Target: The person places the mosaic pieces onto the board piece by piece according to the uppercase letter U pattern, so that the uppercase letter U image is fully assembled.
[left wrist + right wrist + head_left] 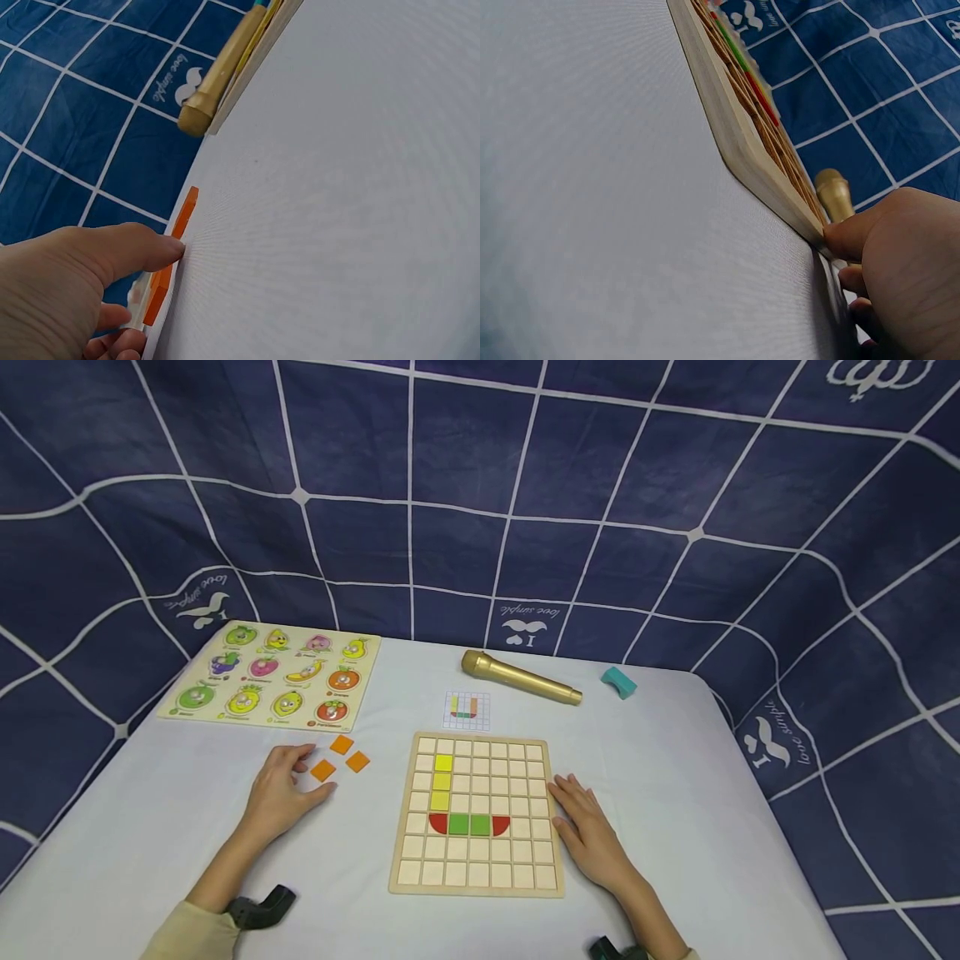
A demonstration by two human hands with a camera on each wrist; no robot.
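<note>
Three orange square tiles (323,770) lie on the table left of the board. My left hand (282,793) is beside them, thumb and fingers spread apart around the nearest tile and holding nothing. In the left wrist view, the thumb overlaps the orange tiles (157,292). A wooden grid board (480,868) lies in the middle, with a column of yellow squares (442,782) above a row of two green squares (468,825) between red quarter-round pieces (501,826). My right hand (592,835) rests at the board's right edge, thumb at its rim in the right wrist view.
Just behind the board lies a small pattern card (467,711). Further back are a gold microphone (521,678) and a teal curved block (619,682). A fruit picture board (292,647) covers the back left. A dark blue checked cloth (465,460) hangs behind the table.
</note>
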